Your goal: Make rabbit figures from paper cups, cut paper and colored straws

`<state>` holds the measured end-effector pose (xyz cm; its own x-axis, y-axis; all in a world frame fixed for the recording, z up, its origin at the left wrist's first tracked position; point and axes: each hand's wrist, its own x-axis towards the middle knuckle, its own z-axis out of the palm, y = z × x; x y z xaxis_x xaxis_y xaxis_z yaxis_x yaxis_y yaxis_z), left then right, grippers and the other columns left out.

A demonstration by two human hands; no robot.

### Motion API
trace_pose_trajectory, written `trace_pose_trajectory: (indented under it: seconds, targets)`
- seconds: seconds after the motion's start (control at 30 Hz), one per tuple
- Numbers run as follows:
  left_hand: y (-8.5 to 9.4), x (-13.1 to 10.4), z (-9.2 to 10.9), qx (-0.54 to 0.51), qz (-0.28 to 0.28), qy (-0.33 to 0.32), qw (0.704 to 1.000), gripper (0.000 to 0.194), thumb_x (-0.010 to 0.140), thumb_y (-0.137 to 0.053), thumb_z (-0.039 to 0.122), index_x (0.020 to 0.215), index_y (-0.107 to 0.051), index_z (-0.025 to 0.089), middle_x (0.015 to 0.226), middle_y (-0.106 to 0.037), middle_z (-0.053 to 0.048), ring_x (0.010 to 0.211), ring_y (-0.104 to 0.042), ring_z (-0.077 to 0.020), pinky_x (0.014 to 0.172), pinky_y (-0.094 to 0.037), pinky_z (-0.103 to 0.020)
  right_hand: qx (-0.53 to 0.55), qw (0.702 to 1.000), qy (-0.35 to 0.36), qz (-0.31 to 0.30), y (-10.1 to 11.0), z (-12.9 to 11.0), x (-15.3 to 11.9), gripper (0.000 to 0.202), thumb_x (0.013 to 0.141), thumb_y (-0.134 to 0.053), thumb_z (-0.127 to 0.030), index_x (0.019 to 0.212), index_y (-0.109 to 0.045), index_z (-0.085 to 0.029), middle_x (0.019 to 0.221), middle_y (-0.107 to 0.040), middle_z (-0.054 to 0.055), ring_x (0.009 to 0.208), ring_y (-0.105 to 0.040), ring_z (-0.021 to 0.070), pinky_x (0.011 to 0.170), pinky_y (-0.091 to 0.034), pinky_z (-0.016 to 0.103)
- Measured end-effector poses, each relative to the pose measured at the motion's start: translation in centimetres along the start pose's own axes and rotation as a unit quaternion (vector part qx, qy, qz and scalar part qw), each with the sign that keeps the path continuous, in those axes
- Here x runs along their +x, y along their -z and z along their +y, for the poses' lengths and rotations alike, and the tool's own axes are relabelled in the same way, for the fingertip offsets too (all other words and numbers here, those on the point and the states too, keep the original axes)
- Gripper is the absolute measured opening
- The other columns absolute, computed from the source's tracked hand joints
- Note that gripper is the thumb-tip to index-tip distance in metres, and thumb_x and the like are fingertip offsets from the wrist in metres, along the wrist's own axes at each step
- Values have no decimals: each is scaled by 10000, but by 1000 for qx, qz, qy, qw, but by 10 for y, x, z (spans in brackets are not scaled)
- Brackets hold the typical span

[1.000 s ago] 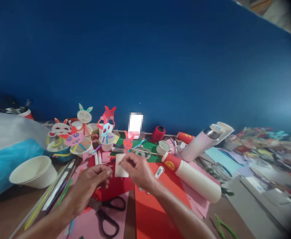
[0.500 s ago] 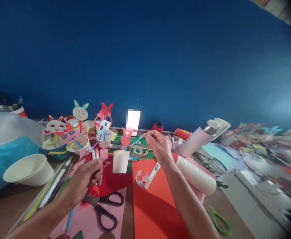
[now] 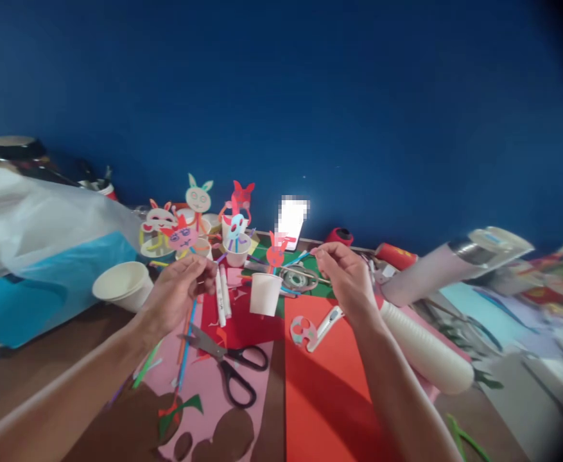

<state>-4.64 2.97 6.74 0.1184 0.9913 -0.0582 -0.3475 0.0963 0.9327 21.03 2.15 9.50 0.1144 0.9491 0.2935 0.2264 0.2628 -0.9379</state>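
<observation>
My right hand (image 3: 346, 273) is pinched at the outer end of a thin blue pipe cleaner (image 3: 298, 259), which runs out from a red paper animal head (image 3: 276, 255). That head rises above a white paper cup (image 3: 265, 295). To the left, my left hand (image 3: 185, 282) has its fingers curled together beside a pink cat-like paper head (image 3: 181, 236); what it holds, if anything, is hidden. Below the hands, black-handled scissors (image 3: 240, 370) lie open on cut pink paper (image 3: 235, 410). Two white markers (image 3: 223, 301) are close to my left fingertips.
More cup puppets, one with a pale rabbit head (image 3: 198, 197), stand at the back left. A white bowl (image 3: 122, 282) is left. Orange card (image 3: 329, 398), a utility knife (image 3: 326, 328), stacked cups (image 3: 428, 346) and a flask (image 3: 435, 269) occupy the right. A bright phone (image 3: 291, 221) leans behind.
The view has swung left, so the things appear farther right. My left hand has moved away from the scissors, uncovering their blades. My right hand stays pinched near the blue pipe cleaner's end.
</observation>
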Motion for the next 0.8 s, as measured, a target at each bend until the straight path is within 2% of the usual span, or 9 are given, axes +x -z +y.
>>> trace_pose_trajectory:
  seconds: [0.1,0.17,0.33,0.53,0.67,0.8]
  targets:
    - [5,-1,13,23,-18,-16,999,129,780,-535,241,697,-576,151,685,-552,9,553,-479,-81,527,-410,-208,-8,1000,-10,-16,-4,2,-1,139,790,-526,-297,784,-577,-168,554,-428,-50,480,-358,72,437,-259,197]
    - [7,-3,19,23,-28,-28,999,153,788,-520,236,669,-562,150,654,-533,12,538,-468,-82,514,-399,-215,-13,1000,-13,-23,-6,3,-2,140,786,-534,-302,778,-574,-168,549,-433,-50,477,-362,73,433,-261,197]
    - [5,-10,23,-2,-68,-50,996,308,816,-454,258,520,-439,174,447,-363,61,400,-321,-68,463,-364,-230,-34,999,-13,-20,-13,5,-7,124,764,-551,-290,745,-578,-171,550,-459,-44,471,-380,75,434,-280,197]
    - [-1,-16,22,11,-54,-16,998,426,804,-470,377,451,-313,196,373,-253,86,354,-232,-60,426,-333,-219,-46,998,-8,-49,-22,5,-14,120,775,-544,-287,771,-588,-175,568,-486,-27,478,-391,87,428,-284,210]
    - [-3,-17,19,43,-63,-5,997,415,796,-481,373,450,-351,186,399,-320,74,365,-275,-51,443,-343,-218,-47,997,-9,-58,-26,3,-16,129,768,-548,-291,745,-584,-170,574,-496,-22,491,-412,95,449,-312,220]
    - [-1,-13,13,87,-51,-8,995,283,756,-550,305,527,-469,161,491,-449,44,432,-390,-60,451,-348,-202,-31,998,-21,-59,-24,3,-12,123,778,-537,-284,763,-580,-170,566,-479,-35,493,-404,87,450,-302,209]
